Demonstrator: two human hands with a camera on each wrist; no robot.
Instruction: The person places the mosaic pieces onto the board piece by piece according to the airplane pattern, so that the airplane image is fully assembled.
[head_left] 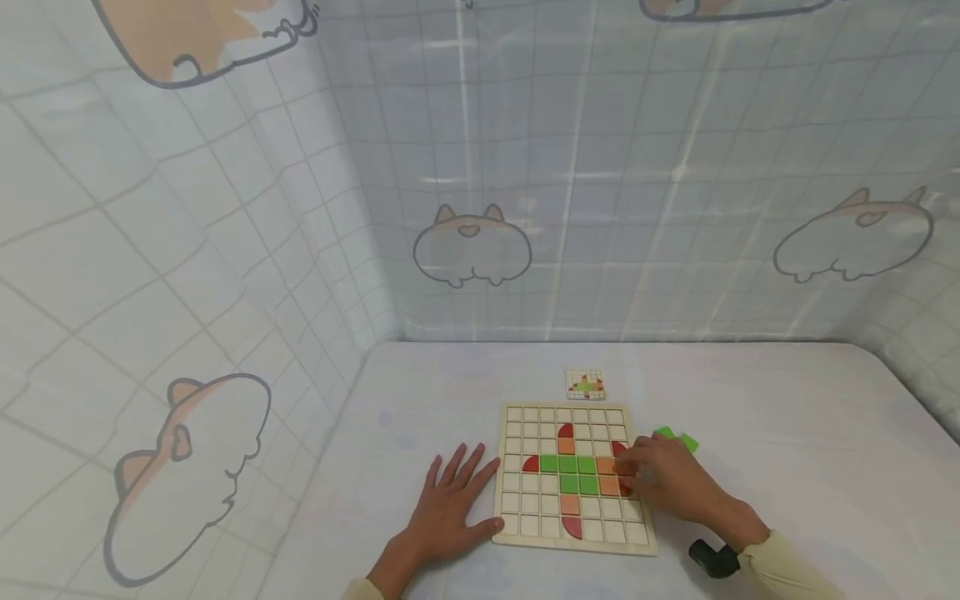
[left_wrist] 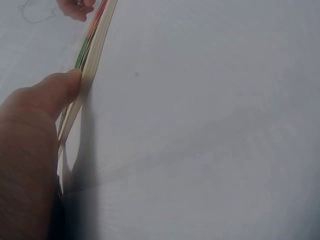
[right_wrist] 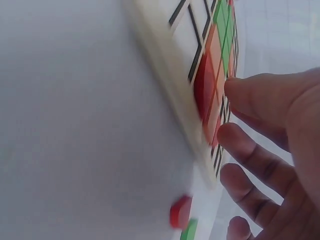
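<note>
A square wooden grid board lies on the table, with green squares, orange squares and red quarter-round tiles set in a cross-like pattern. My left hand rests spread at the board's left side, its thumb touching the edge. Over the right side of the board is my right hand, fingers bent a little, thumb and fingertips apart. In the right wrist view those fingertips are at an orange tile beside a red tile; whether they touch cannot be told. Nothing shows between them.
A small pattern card lies behind the board. Loose green tiles sit right of the board, partly behind my right hand. A loose red piece shows there in the right wrist view. Tiled-print curtains stand behind and at the sides.
</note>
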